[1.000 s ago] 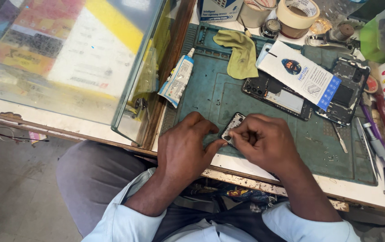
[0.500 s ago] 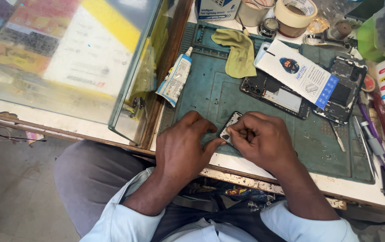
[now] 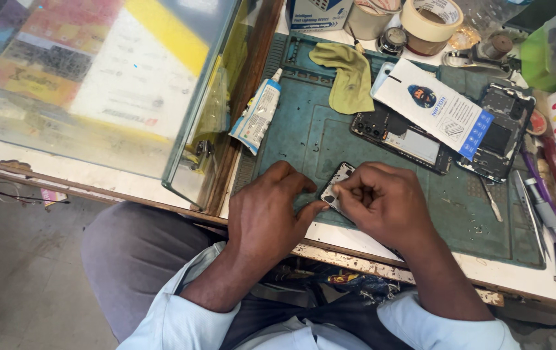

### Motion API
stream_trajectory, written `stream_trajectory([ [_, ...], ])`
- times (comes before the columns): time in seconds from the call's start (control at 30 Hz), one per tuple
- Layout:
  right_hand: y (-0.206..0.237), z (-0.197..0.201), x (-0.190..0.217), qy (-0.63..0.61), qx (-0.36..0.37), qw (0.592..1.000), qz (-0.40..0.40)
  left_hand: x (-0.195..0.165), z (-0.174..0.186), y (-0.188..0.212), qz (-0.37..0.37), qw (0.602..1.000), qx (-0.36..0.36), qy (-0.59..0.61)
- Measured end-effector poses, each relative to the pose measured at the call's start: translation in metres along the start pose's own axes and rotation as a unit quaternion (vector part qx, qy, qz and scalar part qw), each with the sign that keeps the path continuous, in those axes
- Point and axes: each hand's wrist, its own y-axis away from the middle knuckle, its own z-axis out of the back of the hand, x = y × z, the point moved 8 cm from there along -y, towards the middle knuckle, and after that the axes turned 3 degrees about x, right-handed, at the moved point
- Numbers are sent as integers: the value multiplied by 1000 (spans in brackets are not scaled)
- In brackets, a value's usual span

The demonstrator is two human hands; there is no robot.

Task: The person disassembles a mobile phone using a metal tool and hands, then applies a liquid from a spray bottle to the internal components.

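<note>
A small flat phone part (image 3: 338, 181), grey-white with a dark rim, lies on the teal work mat (image 3: 304, 139) near its front edge. My left hand (image 3: 271, 217) rests on the mat with its fingertips pressed against the part's left side. My right hand (image 3: 385, 204) curls over the part from the right, thumb and fingers pinched at its lower edge. Most of the part is hidden under my right hand. Whether a tool is in my fingers is not visible.
Behind lie two opened phones (image 3: 404, 137) (image 3: 501, 129) under a white leaflet (image 3: 433, 107), a glue tube (image 3: 257, 116), a yellow-green cloth (image 3: 349, 78), tape rolls (image 3: 430, 23), tweezers (image 3: 491, 199) and pens (image 3: 540, 201). A glass display case (image 3: 109, 84) stands left.
Both hands stay on the small part with only slight finger shifts. The view has drifted a little.
</note>
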Motion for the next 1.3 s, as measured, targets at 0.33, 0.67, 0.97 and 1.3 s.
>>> stream_trajectory([
  [0.33,-1,-2,0,19,9,1000,-4,0,1,1,-1,1000,-4,-1],
  [0.67,2,8,-18,-46,-89,994,-34,-2,4,0,-24,1000,-6,4],
  [0.97,1,0,-13,-1,-11,1000,-21,-3,4,1,-27,1000,8,0],
  [1.3,-2,0,-13,21,-18,999,-35,-6,2,2,-57,998,-2,1],
])
